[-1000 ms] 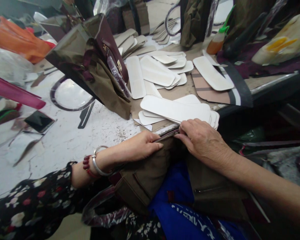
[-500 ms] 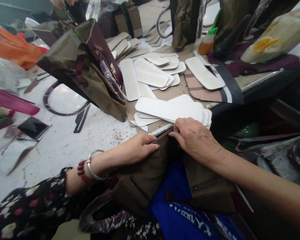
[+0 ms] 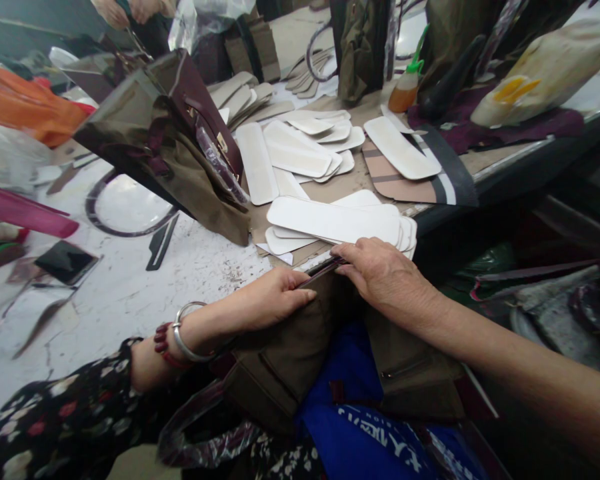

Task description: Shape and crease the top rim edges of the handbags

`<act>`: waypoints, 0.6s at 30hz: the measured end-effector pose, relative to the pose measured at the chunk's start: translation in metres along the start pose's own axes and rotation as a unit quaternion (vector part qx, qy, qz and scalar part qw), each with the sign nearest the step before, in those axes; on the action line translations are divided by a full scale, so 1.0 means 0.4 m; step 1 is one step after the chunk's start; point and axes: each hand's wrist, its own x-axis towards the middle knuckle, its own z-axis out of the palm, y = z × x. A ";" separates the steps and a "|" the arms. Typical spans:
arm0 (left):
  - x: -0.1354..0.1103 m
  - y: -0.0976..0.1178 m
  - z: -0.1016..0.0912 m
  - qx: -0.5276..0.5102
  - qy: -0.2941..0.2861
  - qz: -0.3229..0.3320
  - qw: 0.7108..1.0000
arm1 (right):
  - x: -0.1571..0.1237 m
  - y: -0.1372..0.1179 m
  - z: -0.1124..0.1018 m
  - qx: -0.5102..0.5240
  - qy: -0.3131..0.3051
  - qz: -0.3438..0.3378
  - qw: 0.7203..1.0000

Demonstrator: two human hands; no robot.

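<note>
Bag point(image 3: 280, 363) beneath left hand point(image 3: 273, 298) and right hand point(image 3: 387, 277), rim point(image 3: 323, 269) pinched in both.

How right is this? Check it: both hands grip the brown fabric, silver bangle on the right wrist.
Not quite: in the head view, the silver bangle is on the left wrist, not the right. The left hand and right hand do grip the brown fabric.

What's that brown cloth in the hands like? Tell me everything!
The brown cloth looks soft and matte, with dark seam-like lines and a thin, shiny strip toward the right. It hangs loosely beside the table, with printed blue cloth showing between its two sides. The left hand and right hand pinch its dark upper edge.
</note>
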 end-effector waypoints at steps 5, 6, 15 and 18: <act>-0.004 0.002 0.004 0.003 0.005 -0.003 1.000 | 0.003 -0.001 -0.005 -0.011 -0.012 -0.002 1.000; -0.005 0.005 0.003 0.007 0.001 -0.007 1.000 | 0.004 0.000 -0.005 -0.008 -0.015 -0.004 1.000; 0.071 0.049 -0.008 0.069 -0.001 0.099 0.993 | 0.001 0.017 0.015 0.056 0.000 -0.010 0.998; 0.094 0.033 -0.009 0.075 0.027 0.089 0.993 | -0.021 0.026 0.009 0.073 0.026 -0.003 0.997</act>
